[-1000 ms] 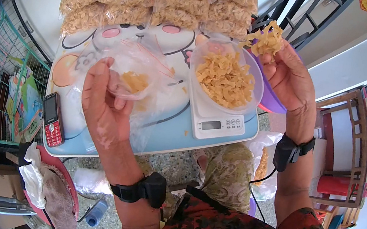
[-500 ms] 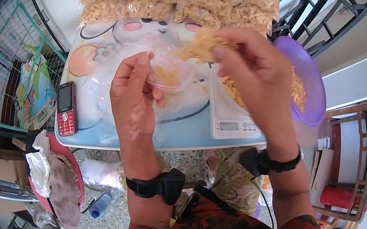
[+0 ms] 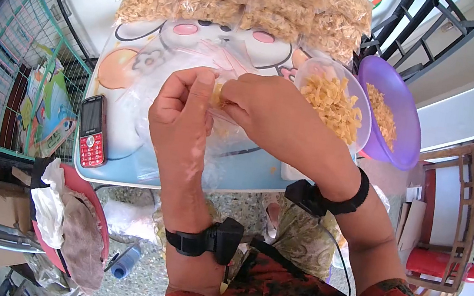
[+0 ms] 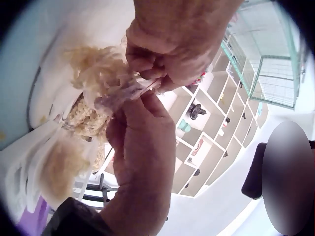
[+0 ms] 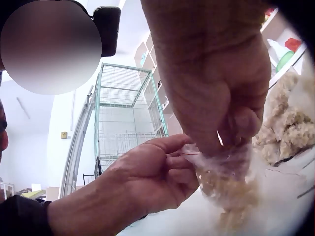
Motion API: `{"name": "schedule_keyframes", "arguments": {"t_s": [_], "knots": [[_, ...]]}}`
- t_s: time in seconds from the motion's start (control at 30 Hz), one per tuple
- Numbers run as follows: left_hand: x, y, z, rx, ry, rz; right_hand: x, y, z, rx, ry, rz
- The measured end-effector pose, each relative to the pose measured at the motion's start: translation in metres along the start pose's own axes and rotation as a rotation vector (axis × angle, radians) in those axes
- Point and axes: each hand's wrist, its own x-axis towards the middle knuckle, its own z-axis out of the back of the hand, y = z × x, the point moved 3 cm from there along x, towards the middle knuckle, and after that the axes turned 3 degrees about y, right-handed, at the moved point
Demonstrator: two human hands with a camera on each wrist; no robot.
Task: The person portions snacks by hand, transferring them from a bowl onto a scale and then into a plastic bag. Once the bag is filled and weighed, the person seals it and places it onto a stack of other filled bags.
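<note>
In front of me my left hand [image 3: 185, 103] pinches the rim of a clear zip bag [image 5: 194, 153] between thumb and fingers. My right hand [image 3: 282, 109] is at the bag's mouth with curled fingers, clutching pale yellow dried flakes [image 3: 219, 93]. Thin plastic covers its fingertips in the right wrist view. More flakes [image 5: 229, 196] show through the bag below them. To the right, a clear bowl [image 3: 366, 115] of flakes stands on a white kitchen scale [image 3: 289, 173], which my right forearm partly hides.
Filled bags [image 3: 209, 9] are stacked along the table's back. A purple basin [image 3: 403, 121] with more flakes is at the right. A red and black phone [image 3: 94, 130] lies at the left edge, and loose clear plastic [image 3: 146, 98] lies by my left hand.
My right hand has carried a bunch of flakes from above the bowl leftward to the bag's mouth, where both hands now meet. The left hand keeps its grip on the bag.
</note>
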Motion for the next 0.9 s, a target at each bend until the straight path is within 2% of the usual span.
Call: {"name": "schedule_keyframes", "arguments": {"t_s": [0.07,0.17,0.27,0.37,0.47,0.57,0.6,0.7,0.77,0.9], "knots": [[0.001,0.001,0.001,0.001,-0.015,-0.01,0.005,0.004,0.002,-0.045,0.067,-0.029],[0.003,-0.001,0.009,-0.019,-0.077,0.011,0.008,0.013,0.013,0.102,-0.025,-0.11],[0.006,0.0,0.014,-0.056,-0.104,-0.002,0.005,0.013,0.009,0.234,0.012,-0.094],[0.006,0.0,0.014,0.004,-0.101,-0.053,0.002,0.012,-0.01,0.152,-0.021,0.167],[-0.001,-0.008,0.004,-0.041,-0.085,-0.08,-0.003,0.016,-0.018,0.053,0.09,0.13],[-0.005,-0.011,0.006,-0.077,-0.009,-0.085,0.007,0.02,-0.018,-0.118,0.465,-0.081],[-0.005,-0.011,0.008,-0.075,0.023,-0.085,0.008,0.02,-0.018,-0.112,0.431,-0.048],[0.0,-0.012,0.01,-0.109,-0.151,-0.052,0.01,0.02,-0.015,-0.088,0.277,0.074],[0.004,-0.01,0.017,-0.113,-0.149,-0.039,0.009,0.024,-0.01,-0.061,0.109,0.198],[0.009,-0.001,0.027,-0.2,-0.12,-0.045,-0.002,0.026,0.003,-0.042,-0.02,0.355]]}}
